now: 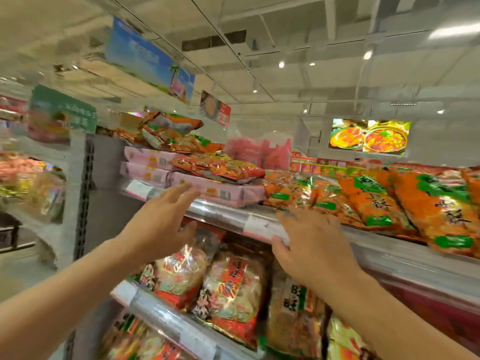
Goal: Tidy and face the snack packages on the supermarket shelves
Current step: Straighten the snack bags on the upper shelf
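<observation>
Head view, top shelf (233,216) holding pink packs (218,192), left hand (162,216) and right hand (309,242) spread wide

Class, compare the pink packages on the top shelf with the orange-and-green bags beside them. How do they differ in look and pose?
The pink packages are flat, pale blocks stacked in neat layers; the orange-and-green bags are glossy, puffy pouches. The pink packages lie level with their edges to the aisle, while the orange-and-green bags slope, overlapping in a row. Both sit on the same top shelf.

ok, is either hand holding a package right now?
No: the left hand and right hand both reach toward the top shelf edge with fingers spread, gripping no package.
</observation>
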The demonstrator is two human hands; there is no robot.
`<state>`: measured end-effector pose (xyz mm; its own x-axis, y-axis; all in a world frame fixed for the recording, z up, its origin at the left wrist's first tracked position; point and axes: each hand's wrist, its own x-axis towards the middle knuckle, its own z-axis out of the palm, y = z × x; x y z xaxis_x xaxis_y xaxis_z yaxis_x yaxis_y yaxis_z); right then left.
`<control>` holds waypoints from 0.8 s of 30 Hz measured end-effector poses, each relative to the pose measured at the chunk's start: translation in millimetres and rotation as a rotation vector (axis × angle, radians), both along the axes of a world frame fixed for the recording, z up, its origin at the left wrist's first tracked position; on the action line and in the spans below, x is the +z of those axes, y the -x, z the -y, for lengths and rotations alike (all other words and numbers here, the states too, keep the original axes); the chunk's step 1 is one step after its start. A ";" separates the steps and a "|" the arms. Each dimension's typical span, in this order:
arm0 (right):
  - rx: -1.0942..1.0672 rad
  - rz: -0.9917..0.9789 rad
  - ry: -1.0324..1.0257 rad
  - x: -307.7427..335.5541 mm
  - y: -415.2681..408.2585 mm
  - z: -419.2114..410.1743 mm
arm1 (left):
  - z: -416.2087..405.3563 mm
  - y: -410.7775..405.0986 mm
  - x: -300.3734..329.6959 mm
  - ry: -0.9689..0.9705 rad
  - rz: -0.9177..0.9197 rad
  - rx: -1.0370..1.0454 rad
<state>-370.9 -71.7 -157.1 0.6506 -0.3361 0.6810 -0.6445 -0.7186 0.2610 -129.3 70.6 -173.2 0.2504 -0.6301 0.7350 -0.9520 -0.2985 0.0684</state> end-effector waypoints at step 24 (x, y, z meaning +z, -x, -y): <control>0.127 0.413 -1.147 115.9 -168.0 13.6 | 74.7 -100.2 113.5 -0.090 -0.118 0.154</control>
